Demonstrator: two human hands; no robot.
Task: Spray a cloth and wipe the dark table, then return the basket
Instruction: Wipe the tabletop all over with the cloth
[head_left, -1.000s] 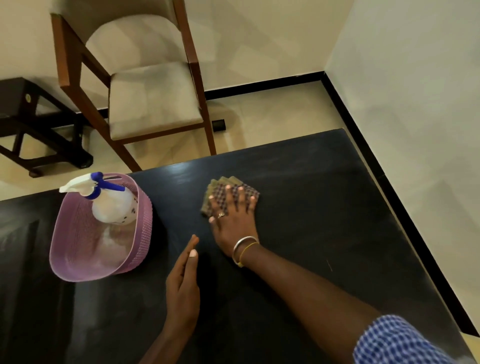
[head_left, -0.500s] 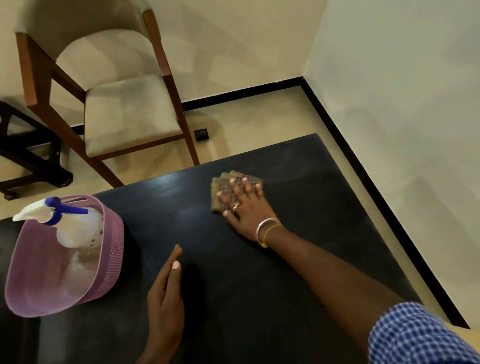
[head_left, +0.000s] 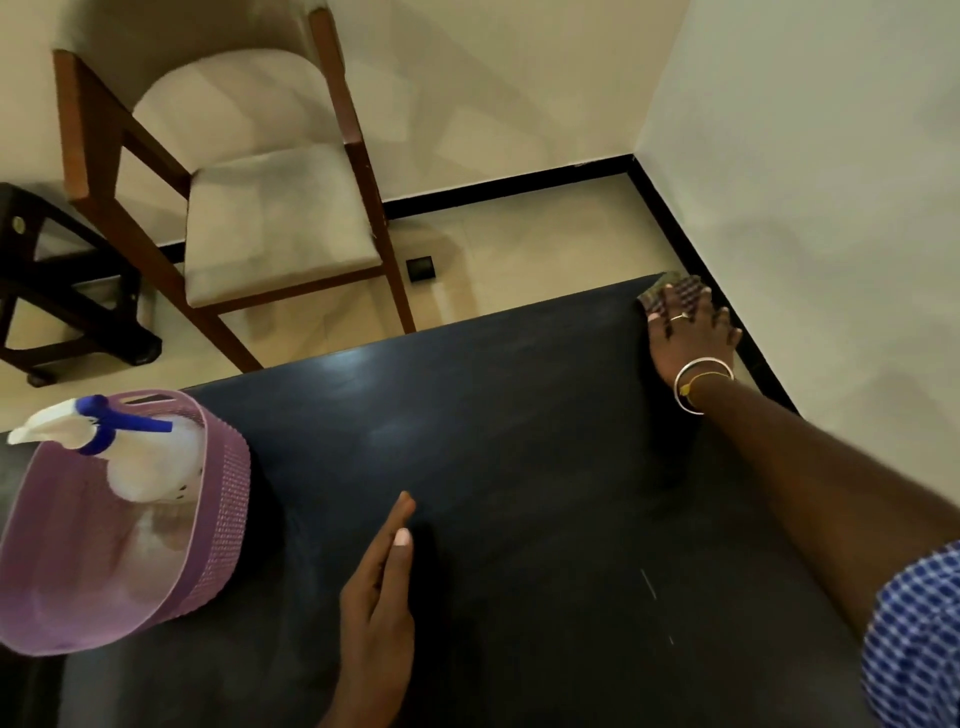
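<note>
There is one dark rectangular table (head_left: 519, 467), and on it one purple woven plastic basket (head_left: 223, 499), one white spray bottle with a blue trigger (head_left: 140, 467) and one checked cloth (head_left: 675, 291). Two hands show, the left hand (head_left: 379, 597) and the right hand (head_left: 691, 338). The right wears two thin bangles (head_left: 696, 379) and one ring (head_left: 679, 316). Beyond the table stand one wooden chair with a beige cushion (head_left: 275, 223) and one dark wooden stand (head_left: 62, 291).

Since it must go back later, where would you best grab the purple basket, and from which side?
Probably the slot handle in the far end wall of the purple basket, with fingers hooking in from outside, since the spray bottle stands just inside it. The left hand, open beside the basket, is nearest, so the bare right rim may be an easier reach.
</note>
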